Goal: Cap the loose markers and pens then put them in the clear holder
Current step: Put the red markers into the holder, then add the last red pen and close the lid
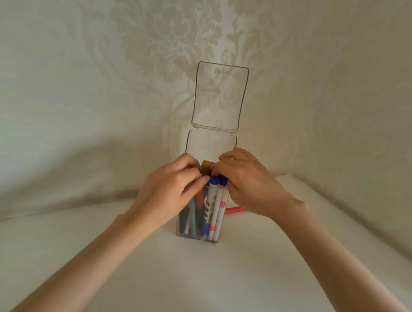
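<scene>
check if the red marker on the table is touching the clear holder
Cannot tell. In the head view the red marker lies behind the right hand, and its end runs out of sight at the right edge of the clear holder.

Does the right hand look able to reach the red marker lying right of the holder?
Probably yes: the red marker lies on the table close by the right hand, nothing between them.

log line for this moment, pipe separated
left hand: fingertips at ochre marker top | right hand: over blue-capped markers | clear holder: upright, lid open | red marker: on table right of holder
</scene>
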A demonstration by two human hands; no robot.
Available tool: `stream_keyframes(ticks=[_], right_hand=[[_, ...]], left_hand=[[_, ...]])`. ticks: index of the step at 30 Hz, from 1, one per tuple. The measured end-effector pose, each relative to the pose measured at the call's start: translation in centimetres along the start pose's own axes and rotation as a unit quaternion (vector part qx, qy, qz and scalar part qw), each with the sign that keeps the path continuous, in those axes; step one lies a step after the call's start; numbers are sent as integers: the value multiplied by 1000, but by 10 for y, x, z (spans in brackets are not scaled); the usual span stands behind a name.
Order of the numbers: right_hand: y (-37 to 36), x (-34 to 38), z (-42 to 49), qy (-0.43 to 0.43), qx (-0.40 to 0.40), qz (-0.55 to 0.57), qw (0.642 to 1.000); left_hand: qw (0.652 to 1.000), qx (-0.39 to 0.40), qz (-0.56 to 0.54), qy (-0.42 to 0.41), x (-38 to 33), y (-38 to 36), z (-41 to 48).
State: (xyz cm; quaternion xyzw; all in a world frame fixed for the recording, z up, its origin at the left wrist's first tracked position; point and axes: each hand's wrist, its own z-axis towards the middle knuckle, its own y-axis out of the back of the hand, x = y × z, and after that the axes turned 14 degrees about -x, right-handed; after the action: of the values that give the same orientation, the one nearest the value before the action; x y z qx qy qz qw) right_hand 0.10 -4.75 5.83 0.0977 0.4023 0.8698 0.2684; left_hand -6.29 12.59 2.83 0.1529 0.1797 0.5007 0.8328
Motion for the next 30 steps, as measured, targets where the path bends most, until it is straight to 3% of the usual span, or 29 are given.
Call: stream_keyframes(ticks=[2,5,7,10,13,16,21,25,28,30], right_hand=[[6,0,-2,-47,-14,60,997],[21,-10,-14,-126,-93,156,975],[26,-26,-32,-187,-131,191,955],[19,-55,-64,-294,-131,182,929],[-4,-84,-99,-375,-73,139,914],[-29,-102,-125,-426,-39,115,897],[-50,-109,-145,-442,-69,84,890],[-52,-108,-148,-430,-65,90,896],[-50,-103,-144,-443,-103,112,884],[-47,-93,-141,-473,-125,165,856]], left_hand=[[1000,22,11,-10,-3,3,-6],[1000,-12,18,-9,-11,6,-10],[998,-21,-35,-40,-25,4,-17],[988,75,-112,-75,-52,-15,-42],[969,208,-130,16,-67,-54,-63],[957,240,-115,112,-69,-98,-67],[933,295,67,194,-74,-156,-43],[936,273,122,186,-67,-173,-29],[947,225,68,220,-68,-171,-32],[952,183,6,247,-75,-167,-37]])
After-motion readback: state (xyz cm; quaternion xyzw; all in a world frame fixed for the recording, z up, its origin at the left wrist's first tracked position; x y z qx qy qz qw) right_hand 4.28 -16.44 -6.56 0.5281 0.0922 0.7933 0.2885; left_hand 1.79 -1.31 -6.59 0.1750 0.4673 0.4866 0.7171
